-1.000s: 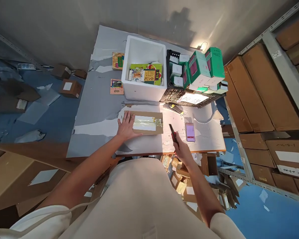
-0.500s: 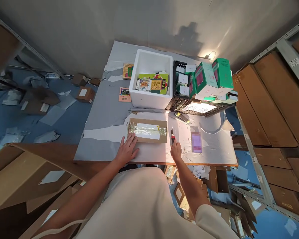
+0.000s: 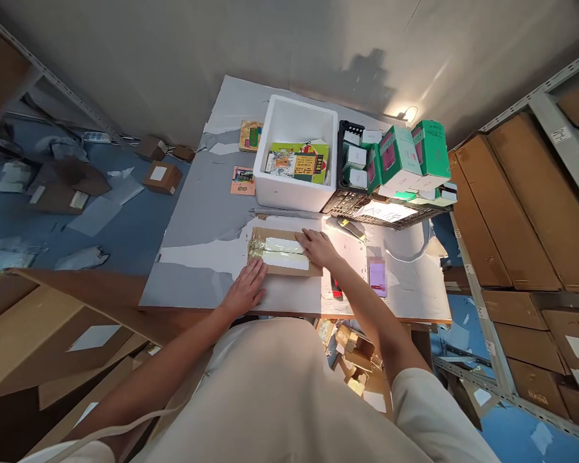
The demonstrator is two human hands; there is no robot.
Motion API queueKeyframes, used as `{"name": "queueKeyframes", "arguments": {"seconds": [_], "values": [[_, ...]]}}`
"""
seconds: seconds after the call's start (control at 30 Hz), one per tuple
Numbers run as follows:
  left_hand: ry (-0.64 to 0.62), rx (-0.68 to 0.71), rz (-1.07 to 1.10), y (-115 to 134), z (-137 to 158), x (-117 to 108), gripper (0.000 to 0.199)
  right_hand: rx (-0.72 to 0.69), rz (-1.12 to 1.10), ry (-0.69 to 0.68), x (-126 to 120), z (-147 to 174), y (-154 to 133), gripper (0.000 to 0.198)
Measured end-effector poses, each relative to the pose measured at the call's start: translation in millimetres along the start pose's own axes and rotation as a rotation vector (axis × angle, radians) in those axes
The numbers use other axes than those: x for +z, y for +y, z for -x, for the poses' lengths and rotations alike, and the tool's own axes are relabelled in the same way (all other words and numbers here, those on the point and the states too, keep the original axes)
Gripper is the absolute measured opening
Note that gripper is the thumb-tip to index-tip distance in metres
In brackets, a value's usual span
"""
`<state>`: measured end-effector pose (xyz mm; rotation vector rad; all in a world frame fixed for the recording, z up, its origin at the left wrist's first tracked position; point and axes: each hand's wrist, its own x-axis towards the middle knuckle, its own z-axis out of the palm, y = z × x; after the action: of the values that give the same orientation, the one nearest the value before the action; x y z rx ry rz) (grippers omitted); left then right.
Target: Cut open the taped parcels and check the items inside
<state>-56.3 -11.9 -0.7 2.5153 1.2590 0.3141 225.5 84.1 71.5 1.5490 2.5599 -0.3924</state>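
A cardboard box (image 3: pixel 285 267) lies on the table, its top covered by white labels and clear tape with a slit line along the middle. My left hand (image 3: pixel 245 286) rests on the box's near left corner, fingers stretched out. Across the right end of the box lies my right hand (image 3: pixel 317 248), its fingers on the top surface and partly hiding it. A red and black utility knife (image 3: pixel 336 288) lies on the table beside my right forearm, partly covered by it. Behind the box, a yellow and black cutter (image 3: pixel 351 229) lies near the crate.
A white foam box (image 3: pixel 294 196) holds several booklets. Next to it, a black crate (image 3: pixel 342 204) carries green and white boxes. A purple-screened phone (image 3: pixel 377 278) lies to the right. Shelves of cartons (image 3: pixel 523 206) stand on the right; a large open carton (image 3: pixel 33 341) is at lower left.
My right hand has let go of the utility knife, leaving it on the table, and moved up and left onto the box's right end. My left hand stays at the box's corner.
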Motion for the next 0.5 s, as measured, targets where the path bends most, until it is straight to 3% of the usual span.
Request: {"name": "queueKeyframes", "arguments": {"seconds": [0.13,0.3,0.4,0.5], "values": [[0.003,0.006,0.012,0,-2,-1,0.064,-0.013,0.14,-0.133,5,-12,2,0.065],[0.009,0.021,0.022,-1,-2,-5,0.063,-0.1,0.236,-0.036,11,1,3,0.057],[0.012,0.008,0.005,1,-3,-10,0.062,-0.147,0.171,-0.002,4,10,5,0.048],[0.006,-0.044,-0.029,4,-3,-14,0.058,-0.039,0.036,0.014,-9,7,14,0.042]]}}
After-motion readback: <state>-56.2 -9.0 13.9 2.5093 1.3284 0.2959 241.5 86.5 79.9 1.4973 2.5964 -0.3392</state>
